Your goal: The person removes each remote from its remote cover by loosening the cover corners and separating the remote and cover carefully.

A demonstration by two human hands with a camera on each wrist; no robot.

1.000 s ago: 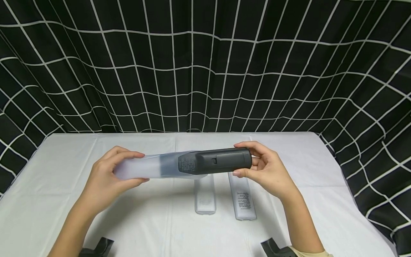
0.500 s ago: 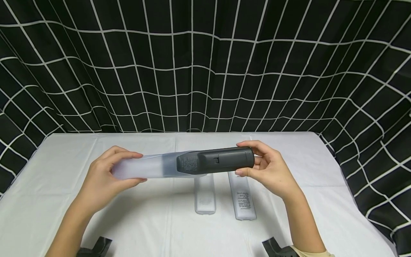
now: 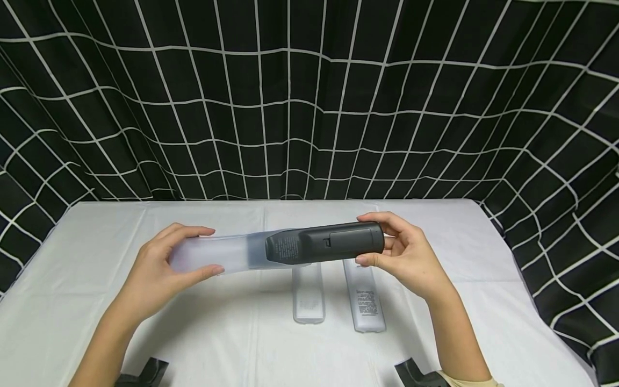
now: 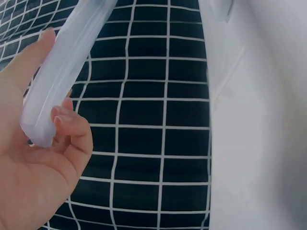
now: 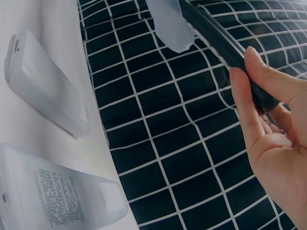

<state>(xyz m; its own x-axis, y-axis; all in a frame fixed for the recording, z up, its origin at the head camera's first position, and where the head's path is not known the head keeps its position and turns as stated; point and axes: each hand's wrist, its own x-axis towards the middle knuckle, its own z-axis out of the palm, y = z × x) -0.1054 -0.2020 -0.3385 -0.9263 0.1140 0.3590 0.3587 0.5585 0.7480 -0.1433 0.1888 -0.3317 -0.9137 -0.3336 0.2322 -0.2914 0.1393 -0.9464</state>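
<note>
A black remote control, its battery-cover side up, is held level above the table. Its left part sits inside a frosted, translucent sleeve, and its right part is bare. My left hand holds the sleeve's far left end between thumb and fingers; in the left wrist view, the sleeve lies between the thumb and the curled fingers of the hand. At the remote's right end, my right hand pinches it by its long edges. The right wrist view has the remote edge-on.
Two pale, frosted remote-shaped things lie on the white-covered table under the held remote: a plain one and, to its right, one with printed text. A dark gridded curtain hangs behind and at both sides.
My right hand and the remote have shifted slightly to the right. The sleeve's lower edge has bowed downward near my left thumb, and the left fingers have loosened a little around it.
</note>
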